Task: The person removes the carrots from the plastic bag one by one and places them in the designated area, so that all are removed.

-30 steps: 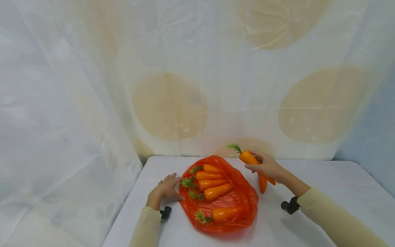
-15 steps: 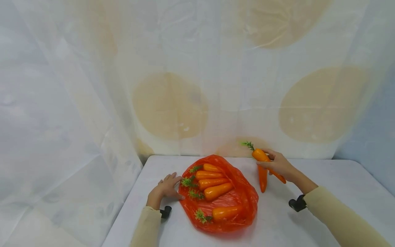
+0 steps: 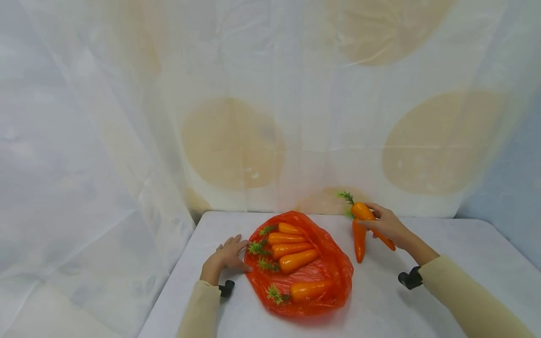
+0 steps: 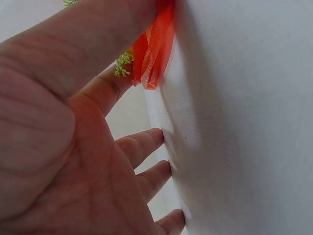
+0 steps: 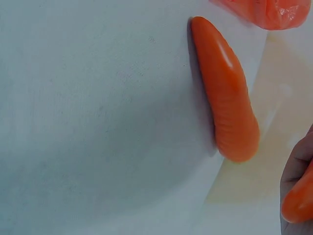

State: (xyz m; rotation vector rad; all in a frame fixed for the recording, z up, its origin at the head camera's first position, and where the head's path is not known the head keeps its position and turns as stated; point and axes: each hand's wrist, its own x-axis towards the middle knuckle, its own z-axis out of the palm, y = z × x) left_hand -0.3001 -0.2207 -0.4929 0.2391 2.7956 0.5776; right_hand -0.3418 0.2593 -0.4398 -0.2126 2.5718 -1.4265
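A red plastic bag (image 3: 343,277) lies spread on the white table. Several orange carrots (image 3: 299,261) with green tops rest on it, most in a row and one nearer the front. My left hand (image 3: 227,256) rests at the bag's left edge, thumb and index finger touching the red plastic (image 4: 152,58). Its other fingertips press on the table. At the back right my right hand (image 3: 388,226) grips a carrot (image 3: 361,211), green top pointing up and left. Just beneath that hand another carrot (image 3: 359,241) lies on the table, shown whole in the right wrist view.
The white table (image 3: 456,272) ends at a back edge, behind which hangs a pale sheet (image 3: 334,117) with tan round spots. More sheeting (image 3: 84,188) hangs along the left side. Each wrist wears a small black camera mount.
My right hand has moved right with its carrot, away from the bag and over the other carrot, more of which now shows. My left hand has stayed at the bag's edge.
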